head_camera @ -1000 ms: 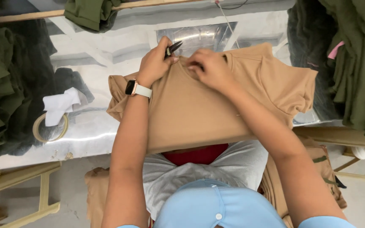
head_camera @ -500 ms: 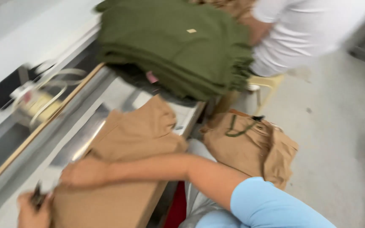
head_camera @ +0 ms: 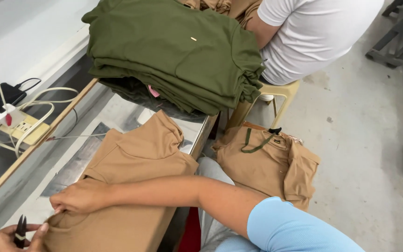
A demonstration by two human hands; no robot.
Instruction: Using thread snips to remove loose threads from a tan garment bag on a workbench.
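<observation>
My right hand (head_camera: 78,198) lies closed, pinching the neckline of the tan shirt (head_camera: 127,186) spread flat on the steel table (head_camera: 71,163). My left hand (head_camera: 17,235) grips small black snips (head_camera: 20,229) just beside that collar. The green shirt stack (head_camera: 173,51) sits further along the table, and a tan shirt pile (head_camera: 269,163) rests on the floor.

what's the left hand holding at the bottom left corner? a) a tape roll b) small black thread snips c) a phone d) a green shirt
b: the left hand pinches small black thread snips at the edge of the tan shirt, while the right hand presses on that shirt's collar area.
</observation>
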